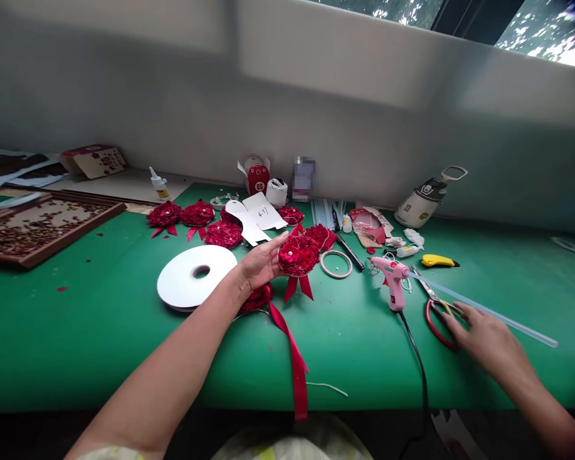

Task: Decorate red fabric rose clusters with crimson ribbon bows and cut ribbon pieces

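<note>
A red fabric rosette (299,257) with a pale bead and two ribbon tails rests in my left hand (262,262), whose fingers curve behind it. My right hand (486,338) has its fingers on the handles of the red-and-yellow scissors (431,297), which lie on the green table (354,348). Left of the scissors sits a pink glue gun (391,278) with a long clear glue stick (498,313) extending from it. A red ribbon (294,358) hangs down over the table's front edge, beside a white spool (191,275).
Several red rosettes (224,234) lie farther back, near white cards (263,212). A wooden tray (33,255) stands at the left. A yellow cutter (438,260), a tape ring (336,264), a black marker (349,252) and a bottle (419,204) are around the right side.
</note>
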Motion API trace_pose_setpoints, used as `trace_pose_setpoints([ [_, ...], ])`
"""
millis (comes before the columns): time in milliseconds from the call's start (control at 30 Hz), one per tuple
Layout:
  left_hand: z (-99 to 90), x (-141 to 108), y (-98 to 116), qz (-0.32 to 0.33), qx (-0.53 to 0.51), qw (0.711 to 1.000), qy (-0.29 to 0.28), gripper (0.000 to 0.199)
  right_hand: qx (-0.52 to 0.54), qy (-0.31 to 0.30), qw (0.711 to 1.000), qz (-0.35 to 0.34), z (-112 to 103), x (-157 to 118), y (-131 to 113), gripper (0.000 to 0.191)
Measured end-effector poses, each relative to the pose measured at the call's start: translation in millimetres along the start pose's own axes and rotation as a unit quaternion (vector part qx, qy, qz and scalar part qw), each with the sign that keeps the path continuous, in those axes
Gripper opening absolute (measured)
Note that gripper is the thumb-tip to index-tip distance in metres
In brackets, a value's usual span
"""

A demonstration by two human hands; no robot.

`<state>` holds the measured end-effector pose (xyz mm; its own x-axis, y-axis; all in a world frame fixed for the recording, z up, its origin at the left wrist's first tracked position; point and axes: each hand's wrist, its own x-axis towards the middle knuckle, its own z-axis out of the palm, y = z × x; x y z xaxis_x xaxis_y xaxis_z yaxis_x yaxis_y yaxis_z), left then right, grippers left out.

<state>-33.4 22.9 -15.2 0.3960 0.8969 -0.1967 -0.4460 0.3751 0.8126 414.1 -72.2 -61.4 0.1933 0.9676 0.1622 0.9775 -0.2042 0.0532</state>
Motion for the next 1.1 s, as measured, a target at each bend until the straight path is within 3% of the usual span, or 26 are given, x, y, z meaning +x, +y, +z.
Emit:
trace_pose_setpoints([
  [133, -1.0, 1.6, -0.2, -0.01, -0.011, 1.0, 0.008, 0.03, 0.165, 0.101, 0.98, 0.05, -27.0, -60.8, -34.6, 0.038],
  [233, 0.0, 2.2, -1.2, -0.009, -0.019, 1.0, 0.01, 0.03, 0.366, 0.035, 0.93, -0.022, -48.7, -81.6, -86.7, 0.03],
  [367, 1.7, 2.2, -2.3, -0.008, -0.018, 1.0, 0.019, 0.028, 0.545, -0.069, 0.834, -0.058, -60.7, -49.8, -165.9, 0.027],
  [400, 2.0, 1.9, -2.3, -0.009, -0.017, 1.0, 0.021, 0.028, 0.587, -0.12, 0.799, -0.051, -59.4, -36.6, -183.4, 0.029],
  [467, 2.1, 1.2, -1.9, -0.009, -0.021, 1.0, 0.021, 0.028, 0.682, -0.212, 0.7, 0.0, -53.7, -12.0, -212.4, 0.032],
  [533, 1.5, 0.5, -1.4, -0.008, -0.029, 0.999, 0.017, 0.028, 0.715, -0.256, 0.651, 0.011, -46.6, 5.7, -232.3, 0.035],
  [700, -1.5, 2.1, -1.2, -0.001, -0.05, 0.999, 0.013, 0.025, 0.764, -0.321, 0.559, -0.026, -37.7, 21.3, -253.7, 0.035],
  [800, -3.0, 4.2, -1.8, -0.004, -0.059, 0.998, 0.023, 0.024, 0.785, -0.336, 0.518, -0.044, -35.7, 23.3, -262.9, 0.035],
  [933, -5.1, 5.7, -2.6, 0.007, -0.068, 0.997, 0.043, 0.023, 0.806, -0.325, 0.494, -0.039, -31.2, 25.1, -274.6, 0.034],
  [1100, -6.0, 6.1, -3.8, 0.013, -0.066, 0.993, 0.1, 0.015, 0.821, -0.305, 0.482, -0.02, -24.1, 25.3, -279.1, 0.031],
])
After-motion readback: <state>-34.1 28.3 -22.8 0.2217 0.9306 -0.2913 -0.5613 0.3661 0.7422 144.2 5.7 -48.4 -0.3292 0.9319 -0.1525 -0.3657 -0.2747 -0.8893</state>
